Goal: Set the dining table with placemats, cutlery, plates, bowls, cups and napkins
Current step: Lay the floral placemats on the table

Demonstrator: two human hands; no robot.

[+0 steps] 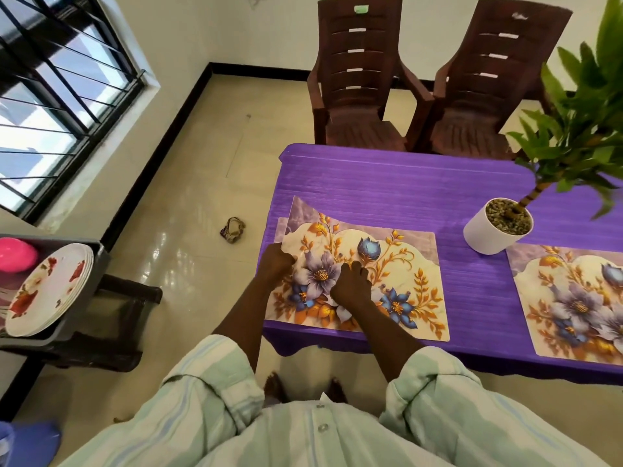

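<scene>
Wearing a pale green and white striped shirt (323, 429) with faint blue lines, small clear buttons (322, 427) down the front, sleeves (215, 382) rolled up.

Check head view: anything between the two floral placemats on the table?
Only bare purple tablecloth between the left placemat and right placemat; the white plant pot sits farther back.

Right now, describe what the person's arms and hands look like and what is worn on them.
Both arms are bare from the elbow down. The left hand and right hand are bare: no gloves, rings, watch or bracelets show. The sleeves are rolled up, of a loose, buttoned shirt with broad pale green and white stripes and thin blue lines.
</scene>
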